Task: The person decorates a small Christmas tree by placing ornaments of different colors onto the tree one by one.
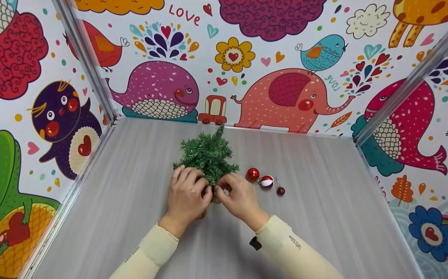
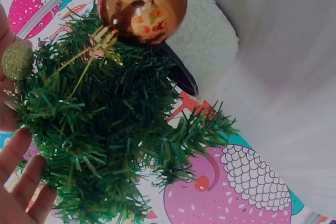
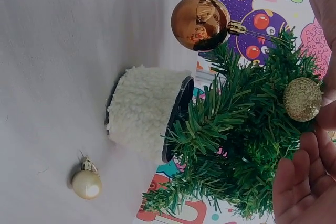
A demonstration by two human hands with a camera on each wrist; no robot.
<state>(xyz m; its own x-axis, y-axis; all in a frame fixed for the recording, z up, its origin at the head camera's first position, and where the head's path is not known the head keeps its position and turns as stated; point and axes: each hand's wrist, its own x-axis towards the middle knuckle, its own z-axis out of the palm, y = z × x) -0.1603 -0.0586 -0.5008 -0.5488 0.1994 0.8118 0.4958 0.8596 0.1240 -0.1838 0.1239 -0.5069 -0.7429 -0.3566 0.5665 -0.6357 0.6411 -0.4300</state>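
A small green artificial Christmas tree [image 1: 208,153] stands in front of me, its base wrapped in white fleece [image 3: 142,111]. My left hand [image 1: 188,190] and right hand [image 1: 241,195] meet at its near side, thumb and index fingertips close together. Between them a glittery gold Christmas ball [image 3: 303,99] rests against the branches; both hands seem to pinch it at its top, but the hanging loop is hidden. The other left fingers [image 2: 32,182] lie along the needles. A shiny copper ball [image 2: 142,9] hangs from the tree by a gold thread.
Right of the tree lie a red ball [image 1: 253,174], a red-and-white ball [image 1: 266,181] and a small dark red ball [image 1: 281,191]. A pale gold ball [image 3: 86,183] lies near the base in the right wrist view. Printed panels [image 1: 162,89] enclose the grey table [image 1: 324,217].
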